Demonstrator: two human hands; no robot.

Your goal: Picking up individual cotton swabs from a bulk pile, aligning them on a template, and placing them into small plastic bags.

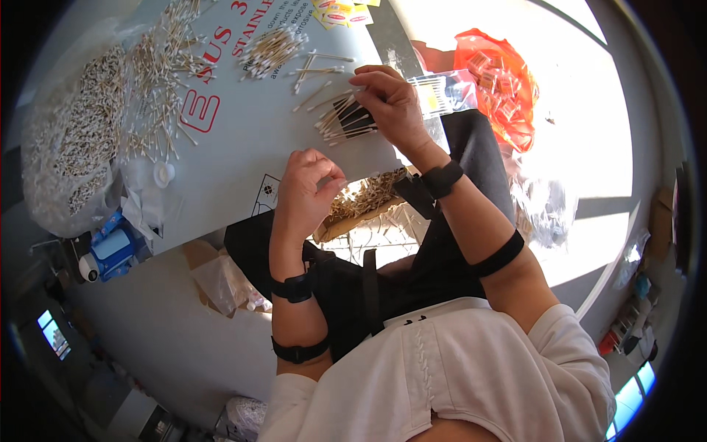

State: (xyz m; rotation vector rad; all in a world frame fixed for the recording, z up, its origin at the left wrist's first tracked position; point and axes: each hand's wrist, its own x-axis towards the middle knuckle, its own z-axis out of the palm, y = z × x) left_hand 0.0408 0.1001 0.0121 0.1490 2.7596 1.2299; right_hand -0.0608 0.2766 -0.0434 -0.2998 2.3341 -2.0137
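Note:
My right hand [390, 103] is over a small group of cotton swabs [337, 132] lying on a dark patch near the table's right edge. Its fingers are curled with the tips together; a bit of white shows at them, too small to name. Just right of that hand lies a clear packet of cotton swabs [438, 96] with a yellow label. My left hand [305, 188] hovers by the front edge of the table, thumb and fingers pinched. Whatever sits in that pinch is hidden. Farther off, a pile of swabs [274, 51] rests beside a few loose ones.
A large clear bag of swabs [92, 125] stands at the left, with more swabs [158, 81] spilled beside it. Yellow labels [342, 13] lie at the far edge. Below the table is a box of swabs [361, 202]. A red bag [497, 81] of packets stands right.

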